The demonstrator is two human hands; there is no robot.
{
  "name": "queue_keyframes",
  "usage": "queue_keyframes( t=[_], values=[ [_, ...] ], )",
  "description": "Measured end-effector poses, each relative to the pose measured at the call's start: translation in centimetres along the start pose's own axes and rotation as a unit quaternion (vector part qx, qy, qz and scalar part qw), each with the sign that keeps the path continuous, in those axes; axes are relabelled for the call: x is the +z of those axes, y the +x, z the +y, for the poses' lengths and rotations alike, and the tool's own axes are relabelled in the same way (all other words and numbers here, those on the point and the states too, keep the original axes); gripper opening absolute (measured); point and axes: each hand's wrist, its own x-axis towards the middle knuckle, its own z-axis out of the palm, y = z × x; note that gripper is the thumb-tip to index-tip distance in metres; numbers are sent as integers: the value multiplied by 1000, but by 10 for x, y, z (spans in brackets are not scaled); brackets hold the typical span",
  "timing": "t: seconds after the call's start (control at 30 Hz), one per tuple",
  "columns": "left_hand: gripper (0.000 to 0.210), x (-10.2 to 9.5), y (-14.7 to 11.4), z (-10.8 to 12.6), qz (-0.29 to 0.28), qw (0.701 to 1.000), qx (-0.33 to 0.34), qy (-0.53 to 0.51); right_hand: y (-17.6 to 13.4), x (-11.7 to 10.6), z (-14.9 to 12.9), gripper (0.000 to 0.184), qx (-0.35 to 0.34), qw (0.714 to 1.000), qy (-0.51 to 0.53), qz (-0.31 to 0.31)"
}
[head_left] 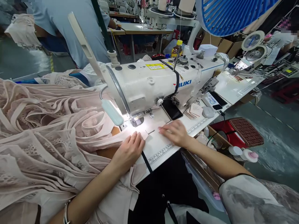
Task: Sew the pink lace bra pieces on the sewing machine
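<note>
My left hand lies on the end of a pale pink fabric piece, fingers flat and pressing it to the bed of the sewing machine. This end rests just in front of the lit needle and presser foot. To the right, my right hand hovers over the white machine table, thumb and fingers drawn together. Whatever is between those fingertips, if anything, is too small to see. A heap of pale pink garments with lace trim covers the left side and hangs toward my lap.
A black phone lies under the machine arm, beside paper tags and a white round case. A blue fan stands above right. A person in light blue sits beyond the machine. A red stool is at right.
</note>
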Motion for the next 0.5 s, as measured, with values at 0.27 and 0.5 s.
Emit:
queue_keyframes(
  t=[0.27,0.5],
  values=[
    [40,0,-9,-17,-52,995,-81,26,52,31,-12,36,62,997,11,-36],
    [39,10,-12,-16,8,998,-62,2,52,32,12,37,163,987,6,-17]
  ],
)
